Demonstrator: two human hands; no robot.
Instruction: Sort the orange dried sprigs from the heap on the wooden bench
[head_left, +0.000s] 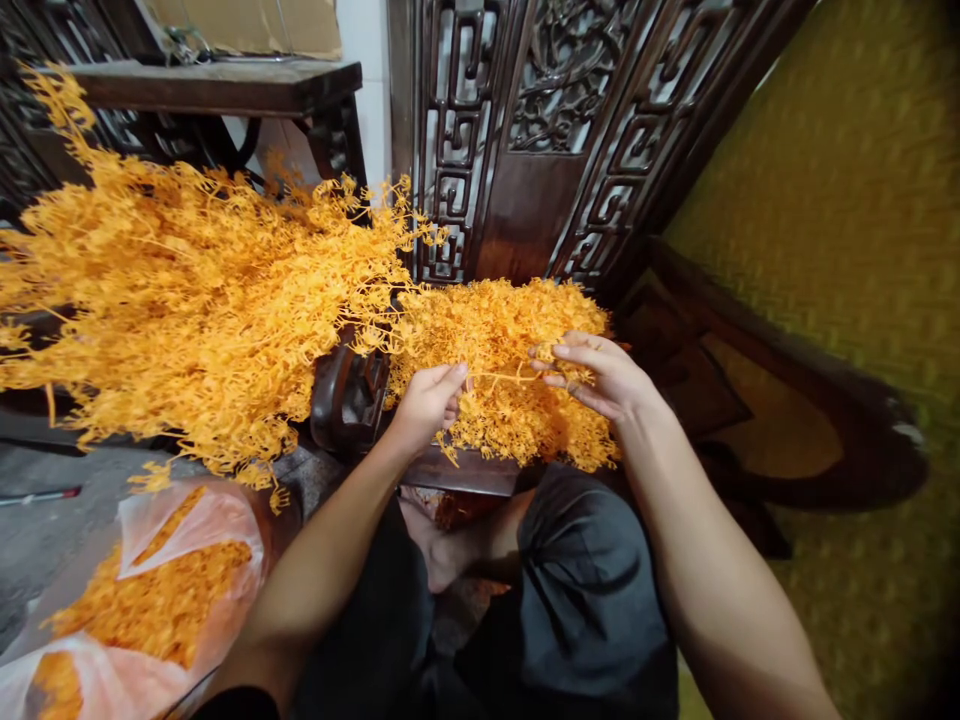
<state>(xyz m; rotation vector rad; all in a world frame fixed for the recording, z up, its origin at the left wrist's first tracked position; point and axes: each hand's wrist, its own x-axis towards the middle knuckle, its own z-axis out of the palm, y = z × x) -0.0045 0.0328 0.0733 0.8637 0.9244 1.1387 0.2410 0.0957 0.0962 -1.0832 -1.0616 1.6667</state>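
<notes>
A thin orange plant stem with small branching tips is stretched between my two hands, above a heap of the same orange sprigs. My left hand is closed, pinching the stem's left end between thumb and fingers. Around the branched right end, my right hand has its fingers curled, with an orange tuft between them. The heap rests on a dark wooden seat in front of my knees.
To the left, a large bundle of orange sprigs spreads past a carved armrest. A plastic bag of loose orange bits stands at lower left. Carved dark panels rise behind; a curved wooden piece is at right.
</notes>
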